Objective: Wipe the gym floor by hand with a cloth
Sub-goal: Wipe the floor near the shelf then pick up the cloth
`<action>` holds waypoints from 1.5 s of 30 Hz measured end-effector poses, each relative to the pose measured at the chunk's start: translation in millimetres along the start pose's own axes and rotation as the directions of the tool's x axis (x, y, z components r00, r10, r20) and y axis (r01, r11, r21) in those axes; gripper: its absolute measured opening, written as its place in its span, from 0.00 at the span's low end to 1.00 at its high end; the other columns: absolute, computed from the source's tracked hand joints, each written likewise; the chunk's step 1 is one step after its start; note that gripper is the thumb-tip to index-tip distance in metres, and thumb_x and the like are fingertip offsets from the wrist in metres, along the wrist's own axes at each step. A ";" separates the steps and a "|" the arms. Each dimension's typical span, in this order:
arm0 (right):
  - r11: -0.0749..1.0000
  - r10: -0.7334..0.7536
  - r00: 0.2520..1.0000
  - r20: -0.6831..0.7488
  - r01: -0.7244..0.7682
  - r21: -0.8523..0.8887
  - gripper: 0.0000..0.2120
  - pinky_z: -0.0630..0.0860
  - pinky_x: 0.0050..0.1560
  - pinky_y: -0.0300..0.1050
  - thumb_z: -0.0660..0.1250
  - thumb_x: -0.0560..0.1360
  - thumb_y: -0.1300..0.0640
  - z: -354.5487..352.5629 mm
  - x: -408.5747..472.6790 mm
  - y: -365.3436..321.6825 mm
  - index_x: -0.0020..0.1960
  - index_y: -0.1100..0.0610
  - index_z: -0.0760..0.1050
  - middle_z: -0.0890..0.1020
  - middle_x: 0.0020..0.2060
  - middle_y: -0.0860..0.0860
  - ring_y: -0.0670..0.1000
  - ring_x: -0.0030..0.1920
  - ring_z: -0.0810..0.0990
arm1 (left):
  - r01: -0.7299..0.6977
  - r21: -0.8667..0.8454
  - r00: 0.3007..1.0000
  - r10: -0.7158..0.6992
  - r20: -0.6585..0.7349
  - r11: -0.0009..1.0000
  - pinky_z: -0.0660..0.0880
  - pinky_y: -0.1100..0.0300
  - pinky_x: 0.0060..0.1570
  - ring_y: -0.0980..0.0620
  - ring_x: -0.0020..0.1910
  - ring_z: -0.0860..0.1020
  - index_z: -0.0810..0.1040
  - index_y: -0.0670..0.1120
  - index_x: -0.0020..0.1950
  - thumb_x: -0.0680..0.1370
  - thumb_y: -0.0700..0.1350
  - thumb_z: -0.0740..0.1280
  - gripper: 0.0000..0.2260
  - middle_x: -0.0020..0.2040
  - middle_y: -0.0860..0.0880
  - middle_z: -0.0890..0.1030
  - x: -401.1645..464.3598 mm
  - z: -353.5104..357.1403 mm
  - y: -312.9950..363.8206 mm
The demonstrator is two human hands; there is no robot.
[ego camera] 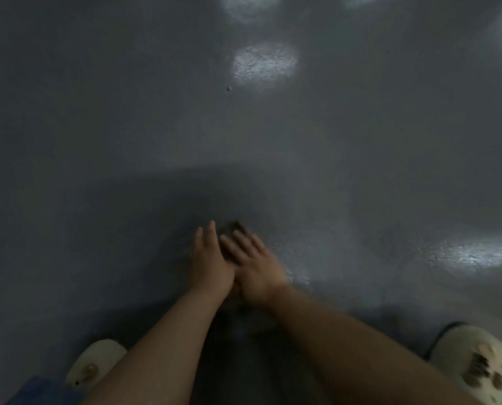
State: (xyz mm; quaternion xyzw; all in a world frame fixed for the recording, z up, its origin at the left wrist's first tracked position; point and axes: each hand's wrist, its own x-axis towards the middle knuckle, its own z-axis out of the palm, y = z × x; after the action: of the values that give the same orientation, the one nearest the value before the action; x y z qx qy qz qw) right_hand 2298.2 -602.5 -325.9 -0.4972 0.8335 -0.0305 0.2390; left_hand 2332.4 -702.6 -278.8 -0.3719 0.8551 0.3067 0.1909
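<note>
Low in the middle of the frame: both hands lie side by side on the dark grey gym floor (127, 127), their bare forearms reaching up from the bottom edge.
Left hand (209, 258): fingers straight and together, pointing toward the top of the frame, palm down, gripping nothing that can be seen.
Right hand (255, 267): fingers straight and slightly spread, angled toward the upper left, palm down; its inner edge touches the left hand near the wrists.
Cloth (238, 228): only a small dark, blurred patch shows just past the right hand's fingertips, at the middle of the frame; it appears to lie flat on the floor under the fingers, though the blur and dim light make its outline and colour hard to tell.
Floor: fine-grained and faintly glossy, with pale patches of reflected light (264, 64) at upper centre, along the top edge, and at the right edge.
Shadow: a darker area spreads over the floor around and above the hands.
Speck (229, 89): a tiny dark spot sits on the floor left of the upper-centre light patch.
Left slipper (93, 361): pale and rounded, at lower left, partly behind the left forearm.
Right slipper (477, 361): pale with brown blotches, at lower right corner.
Blue fabric (42, 390): a strip at the bottom left edge, beside the left slipper.
</note>
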 end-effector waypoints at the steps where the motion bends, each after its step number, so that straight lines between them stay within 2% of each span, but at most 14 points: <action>1: 0.998 0.047 0.997 -0.059 -0.049 -0.025 0.24 0.48 0.74 0.56 0.52 0.78 0.43 0.5 -7.2 23.8 0.74 0.44 0.61 0.58 0.76 0.53 0.58 0.76 0.54 | -0.018 0.017 1.000 0.018 0.020 1.000 0.48 0.57 0.73 0.46 0.77 0.49 0.48 0.46 0.78 0.77 0.34 0.60 0.33 0.78 0.44 0.47 -2.2 4.8 5.9; 4: 0.919 0.392 0.912 -0.122 -0.382 0.095 0.24 0.65 0.66 0.60 0.51 0.75 0.42 -3.9 -46.1 97.7 0.67 0.45 0.72 0.71 0.69 0.56 0.63 0.68 0.70 | -0.055 0.056 0.996 0.051 0.073 0.997 0.50 0.56 0.73 0.44 0.77 0.50 0.49 0.46 0.78 0.77 0.35 0.60 0.32 0.78 0.43 0.47 -9.7 20.7 21.7; 8: 0.610 0.786 0.612 -0.086 -0.747 0.264 0.25 0.44 0.75 0.55 0.47 0.80 0.41 -9.4 -95.6 164.0 0.76 0.41 0.51 0.47 0.78 0.52 0.57 0.77 0.45 | -0.082 0.082 0.991 0.073 0.112 0.993 0.51 0.56 0.73 0.44 0.76 0.51 0.49 0.47 0.78 0.78 0.36 0.59 0.31 0.78 0.43 0.47 -16.2 37.6 42.0; 11: 0.460 0.878 0.477 -0.039 -0.820 0.341 0.26 0.42 0.74 0.57 0.49 0.81 0.43 -7.3 -88.3 149.2 0.77 0.43 0.49 0.45 0.77 0.53 0.58 0.77 0.43 | -0.082 0.078 0.991 0.073 0.110 0.994 0.50 0.56 0.73 0.44 0.76 0.50 0.49 0.46 0.78 0.78 0.35 0.58 0.31 0.78 0.43 0.48 -18.4 44.5 50.4; 13: 0.505 0.852 0.523 -0.042 -0.797 0.331 0.25 0.45 0.73 0.60 0.51 0.81 0.44 -2.1 -70.1 115.1 0.76 0.43 0.53 0.49 0.77 0.55 0.60 0.76 0.47 | -0.085 0.091 0.993 0.076 0.095 0.992 0.50 0.56 0.73 0.44 0.76 0.50 0.49 0.46 0.78 0.78 0.35 0.58 0.31 0.78 0.43 0.48 -18.6 46.6 53.5; 16: 0.781 0.616 0.776 -0.136 -0.580 0.233 0.26 0.65 0.66 0.61 0.57 0.71 0.43 20.2 -56.8 49.3 0.67 0.44 0.72 0.72 0.69 0.56 0.62 0.69 0.69 | -0.081 0.108 0.994 0.072 0.086 0.991 0.49 0.56 0.73 0.44 0.77 0.50 0.49 0.45 0.78 0.78 0.36 0.57 0.30 0.78 0.43 0.48 -19.6 48.9 57.6; 20: 0.985 0.146 0.988 0.059 -0.150 0.080 0.25 0.45 0.73 0.59 0.55 0.73 0.45 29.6 -66.8 5.6 0.69 0.47 0.70 0.70 0.70 0.51 0.60 0.73 0.60 | -0.037 0.143 0.997 0.026 0.079 0.989 0.52 0.53 0.74 0.45 0.76 0.51 0.50 0.48 0.78 0.80 0.40 0.57 0.28 0.78 0.45 0.48 -22.7 52.5 58.6; 22: 0.999 -0.049 0.989 0.136 0.045 0.029 0.24 0.32 0.71 0.53 0.55 0.79 0.46 25.1 -71.9 23.9 0.75 0.48 0.60 0.56 0.76 0.52 0.58 0.77 0.46 | -0.024 0.170 0.996 0.008 0.091 0.985 0.53 0.52 0.74 0.44 0.76 0.51 0.50 0.48 0.78 0.80 0.39 0.58 0.29 0.78 0.46 0.47 -24.7 53.6 55.6; 24: 0.997 -0.059 0.997 0.050 0.061 -0.055 0.25 0.37 0.72 0.52 0.53 0.80 0.43 19.5 -77.3 56.9 0.76 0.45 0.56 0.51 0.77 0.52 0.57 0.77 0.46 | -0.027 0.193 0.994 0.005 0.112 0.981 0.52 0.52 0.74 0.43 0.76 0.49 0.49 0.48 0.78 0.78 0.37 0.58 0.31 0.78 0.45 0.46 -26.1 53.2 51.6; 27: 0.973 0.227 0.971 -0.068 -0.228 -0.013 0.25 0.60 0.69 0.60 0.51 0.75 0.43 8.3 -89.1 103.3 0.69 0.44 0.69 0.68 0.71 0.56 0.62 0.70 0.67 | -0.067 0.239 0.986 0.027 0.165 0.969 0.51 0.52 0.74 0.43 0.76 0.48 0.51 0.46 0.78 0.78 0.37 0.59 0.31 0.78 0.44 0.47 -29.5 50.9 46.7; 31: 0.789 0.612 0.790 -0.044 -0.604 0.112 0.25 0.40 0.73 0.59 0.47 0.81 0.42 -1.9 -110.0 144.9 0.76 0.40 0.48 0.44 0.77 0.51 0.56 0.77 0.42 | -0.116 0.300 0.973 0.048 0.225 0.947 0.51 0.51 0.74 0.44 0.76 0.47 0.52 0.47 0.78 0.78 0.38 0.58 0.29 0.78 0.44 0.46 -34.7 49.2 42.2; 35: 0.663 0.727 0.687 0.006 -0.704 0.253 0.25 0.39 0.73 0.61 0.46 0.81 0.43 -2.0 -98.2 116.8 0.77 0.41 0.43 0.39 0.77 0.52 0.58 0.76 0.37 | -0.130 0.298 0.972 0.061 0.229 0.946 0.52 0.51 0.74 0.43 0.76 0.48 0.51 0.47 0.78 0.78 0.38 0.58 0.30 0.78 0.44 0.46 -36.0 48.4 41.3; 42: 0.941 0.319 0.947 -0.040 -0.311 0.137 0.25 0.46 0.72 0.67 0.52 0.79 0.45 26.4 -86.2 16.6 0.75 0.43 0.57 0.50 0.77 0.54 0.61 0.76 0.44 | -0.135 0.288 0.973 0.072 0.219 0.948 0.52 0.52 0.73 0.44 0.77 0.48 0.47 0.49 0.78 0.78 0.42 0.62 0.33 0.78 0.44 0.45 -36.8 47.3 42.5; 45: 0.988 0.139 0.985 0.101 -0.144 0.047 0.26 0.32 0.71 0.59 0.50 0.81 0.44 25.4 -94.2 30.5 0.77 0.43 0.47 0.37 0.76 0.50 0.55 0.75 0.34 | -0.149 0.305 0.970 0.079 0.231 0.941 0.53 0.52 0.74 0.45 0.77 0.47 0.45 0.50 0.78 0.78 0.44 0.64 0.35 0.78 0.45 0.44 -39.9 51.9 46.2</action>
State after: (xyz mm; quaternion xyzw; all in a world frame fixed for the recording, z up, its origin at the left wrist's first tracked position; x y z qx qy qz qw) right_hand 2321.2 -502.9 -322.4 -0.4308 0.8531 -0.0115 0.2941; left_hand 2328.6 -622.6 -277.4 -0.2502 0.8878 0.2132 0.3221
